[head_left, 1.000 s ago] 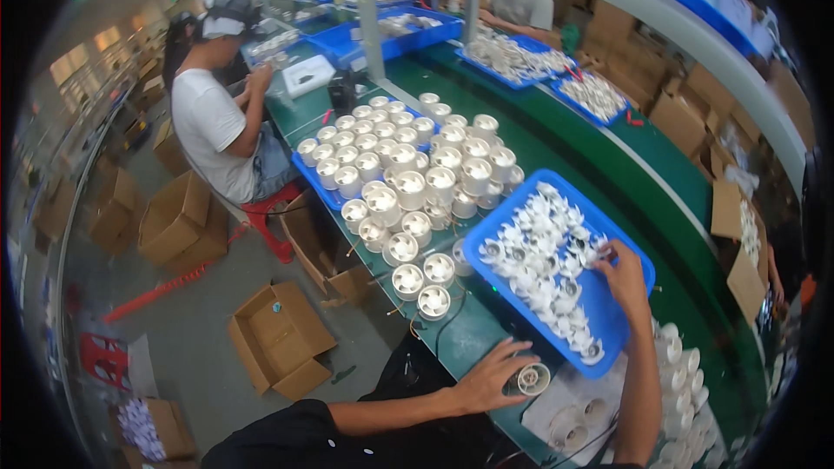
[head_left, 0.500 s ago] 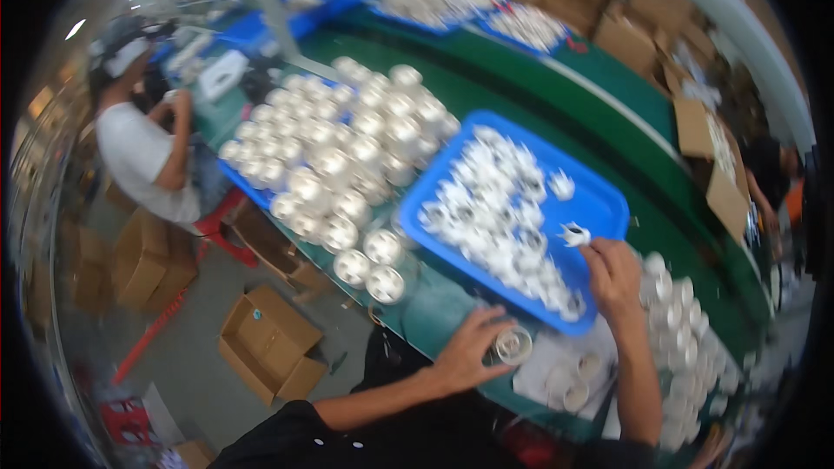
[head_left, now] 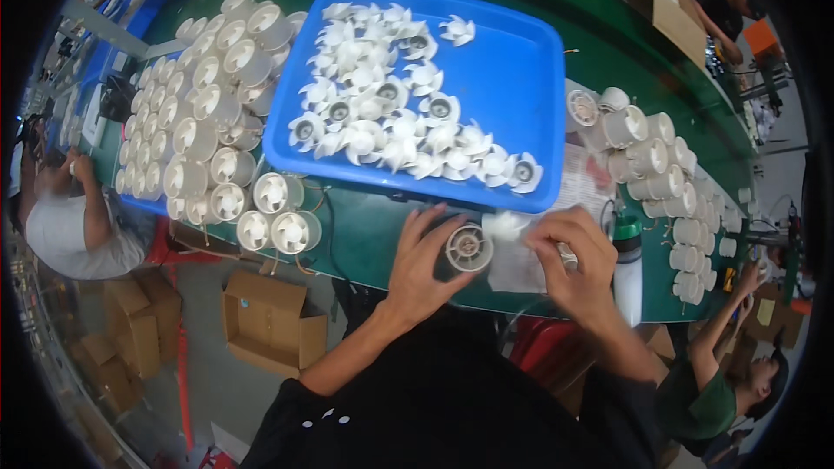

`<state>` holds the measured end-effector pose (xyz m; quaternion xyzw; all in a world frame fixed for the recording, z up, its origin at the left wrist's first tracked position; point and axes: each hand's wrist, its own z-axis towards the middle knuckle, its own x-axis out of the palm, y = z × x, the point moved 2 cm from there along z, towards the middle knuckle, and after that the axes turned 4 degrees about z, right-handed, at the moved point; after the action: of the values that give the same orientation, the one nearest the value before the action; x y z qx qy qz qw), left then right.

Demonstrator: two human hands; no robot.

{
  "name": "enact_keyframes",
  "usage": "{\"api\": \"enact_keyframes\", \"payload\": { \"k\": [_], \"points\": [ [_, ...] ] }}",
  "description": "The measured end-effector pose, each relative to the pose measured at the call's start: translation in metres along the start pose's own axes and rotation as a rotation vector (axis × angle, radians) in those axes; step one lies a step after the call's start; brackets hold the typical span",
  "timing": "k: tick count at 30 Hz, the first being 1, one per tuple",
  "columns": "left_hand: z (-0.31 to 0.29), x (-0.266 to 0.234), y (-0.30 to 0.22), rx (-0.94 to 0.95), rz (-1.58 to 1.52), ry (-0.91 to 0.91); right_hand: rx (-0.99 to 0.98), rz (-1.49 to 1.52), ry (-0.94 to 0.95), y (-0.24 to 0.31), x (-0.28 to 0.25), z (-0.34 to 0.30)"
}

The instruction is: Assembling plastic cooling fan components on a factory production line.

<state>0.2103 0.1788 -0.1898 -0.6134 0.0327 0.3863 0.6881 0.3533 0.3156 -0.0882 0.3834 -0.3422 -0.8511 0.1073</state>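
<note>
My left hand [head_left: 423, 262] is wrapped round a white cylindrical fan housing [head_left: 469, 248], whose round face with a spoked centre points up. Just right of it, my right hand [head_left: 573, 259] pinches a small white fan impeller [head_left: 506, 226], which is blurred. The impeller is beside the housing's rim; whether the two touch I cannot tell. Beyond both hands lies a blue tray [head_left: 546, 113] with many white impellers [head_left: 373, 108] heaped over its left and near parts. One impeller [head_left: 457, 30] lies apart from the heap.
Housings fitted with impellers [head_left: 228, 200] crowd the bench at left. More housings [head_left: 647, 156] are stacked at right, near a green-capped bottle [head_left: 627, 265]. Paper [head_left: 584, 187] lies under the tray's right side. An open carton [head_left: 269, 321] stands on the floor. Co-workers sit at both sides.
My right hand has brought the impeller from over the tray toward the housing in my left hand. The view has turned, so the whole scene has shifted.
</note>
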Motion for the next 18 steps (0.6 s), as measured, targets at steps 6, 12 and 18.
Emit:
{"api": "enact_keyframes", "payload": {
  "k": [6, 12, 18],
  "points": [
    [0.005, 0.005, 0.004, 0.081, -0.013, 0.108, 0.976, 0.603, -0.078, -0.008, 0.034, -0.046],
    [0.005, 0.004, 0.004, 0.099, -0.021, 0.157, 0.772, 0.183, 0.077, 0.006, 0.04, -0.034],
    [0.006, 0.006, 0.003, 0.11, 0.028, 0.171, 0.665, 0.036, 0.146, -0.002, 0.039, -0.037]
  ]
}}
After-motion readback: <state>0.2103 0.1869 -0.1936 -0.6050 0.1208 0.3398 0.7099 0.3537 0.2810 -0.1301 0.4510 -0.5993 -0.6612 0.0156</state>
